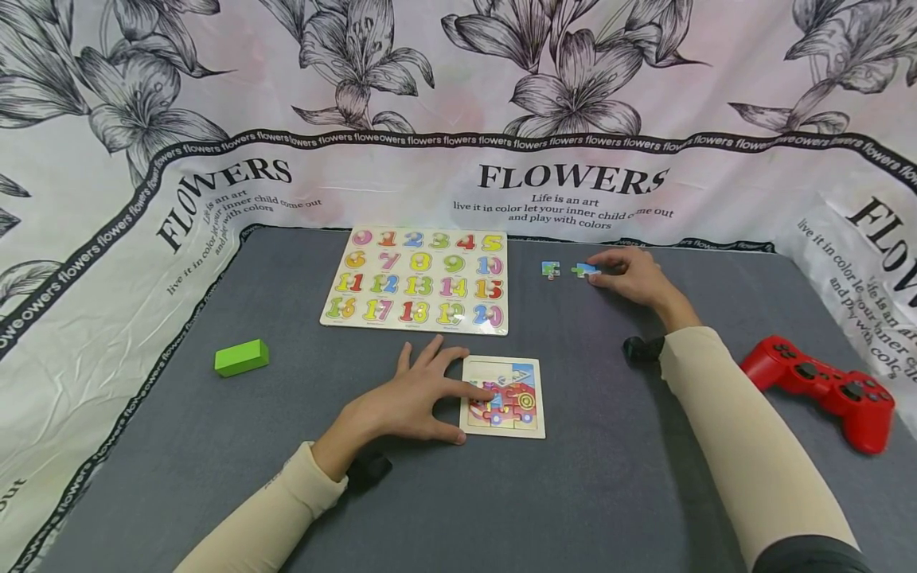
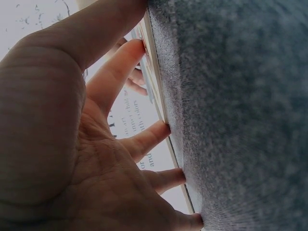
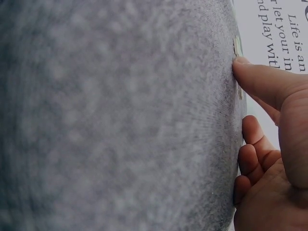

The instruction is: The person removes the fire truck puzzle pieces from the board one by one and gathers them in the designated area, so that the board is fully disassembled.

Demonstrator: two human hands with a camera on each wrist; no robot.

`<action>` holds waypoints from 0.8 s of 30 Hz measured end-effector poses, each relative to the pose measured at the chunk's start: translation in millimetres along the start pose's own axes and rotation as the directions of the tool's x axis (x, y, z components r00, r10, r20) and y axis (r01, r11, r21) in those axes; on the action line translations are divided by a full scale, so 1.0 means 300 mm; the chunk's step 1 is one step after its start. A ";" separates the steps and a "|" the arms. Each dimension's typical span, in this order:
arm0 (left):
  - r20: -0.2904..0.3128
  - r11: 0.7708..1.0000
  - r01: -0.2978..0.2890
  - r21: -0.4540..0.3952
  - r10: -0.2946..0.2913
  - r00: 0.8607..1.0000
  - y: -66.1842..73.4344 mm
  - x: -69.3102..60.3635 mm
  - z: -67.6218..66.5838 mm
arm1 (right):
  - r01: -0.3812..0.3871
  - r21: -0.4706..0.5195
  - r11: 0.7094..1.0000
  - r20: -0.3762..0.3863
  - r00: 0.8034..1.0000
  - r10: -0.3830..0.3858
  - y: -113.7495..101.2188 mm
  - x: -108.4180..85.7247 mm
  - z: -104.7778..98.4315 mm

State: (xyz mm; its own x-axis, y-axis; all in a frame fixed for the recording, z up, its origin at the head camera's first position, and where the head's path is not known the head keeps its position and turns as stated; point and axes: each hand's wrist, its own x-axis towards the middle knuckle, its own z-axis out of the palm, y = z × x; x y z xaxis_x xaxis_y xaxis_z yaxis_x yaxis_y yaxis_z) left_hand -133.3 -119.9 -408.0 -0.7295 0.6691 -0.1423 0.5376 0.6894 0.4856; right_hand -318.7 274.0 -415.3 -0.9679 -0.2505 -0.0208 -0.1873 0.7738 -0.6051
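The left hand [image 1: 408, 398] is spread over the left side of a small square puzzle board [image 1: 503, 430]; its index fingertip rests on the red picture, and the thumb touches the lower left corner. In the left wrist view, the left hand [image 2: 106, 139] has its fingers apart against the board's edge [image 2: 156, 72]. At the back right, the right hand [image 1: 634, 278] pinches a blue and green puzzle piece [image 1: 583, 270] lying on the table. Another piece [image 1: 550, 269] lies just left of it. The right wrist view shows the right hand [image 3: 269, 144] with thumb at a thin piece [image 3: 241, 91].
A large number board [image 1: 415, 282] lies behind the small board. On the left is a green block [image 1: 241, 358]; on the right, a red game controller [image 1: 820, 390]. Flower-printed cloth [image 1: 573, 187] rises behind the grey table [image 1: 501, 509].
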 end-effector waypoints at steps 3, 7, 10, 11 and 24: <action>-0.001 1.000 -0.002 -0.001 0.002 1.000 0.002 -0.002 -0.001 | 0.000 -0.003 1.000 0.002 1.000 0.000 -0.001 -0.001 0.002; 0.004 1.000 0.002 -0.001 -0.002 1.000 0.004 -0.006 -0.002 | 0.002 -0.008 1.000 0.004 1.000 -0.002 -0.001 -0.001 0.005; 0.007 1.000 0.005 -0.003 -0.005 1.000 0.006 -0.006 -0.002 | 0.006 -0.011 1.000 0.003 1.000 -0.006 -0.001 -0.001 0.006; 0.008 1.000 0.006 -0.004 -0.005 1.000 0.006 -0.006 -0.002 | 0.008 -0.011 1.000 0.002 1.000 -0.008 -0.001 -0.001 0.006; 0.011 1.000 -0.001 0.000 0.001 1.000 0.000 -0.002 -0.006 | -0.007 0.033 0.999 0.005 1.000 0.007 0.000 -0.008 0.002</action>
State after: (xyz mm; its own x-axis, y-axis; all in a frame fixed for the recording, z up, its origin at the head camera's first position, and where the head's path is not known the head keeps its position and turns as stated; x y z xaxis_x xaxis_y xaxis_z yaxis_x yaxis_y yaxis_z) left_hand -133.7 -120.7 -406.4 -0.7239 0.6731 -0.1513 0.5387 0.6884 0.4857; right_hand -316.2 274.1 -415.7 -0.9684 -0.2478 -0.0293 -0.1743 0.7558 -0.6312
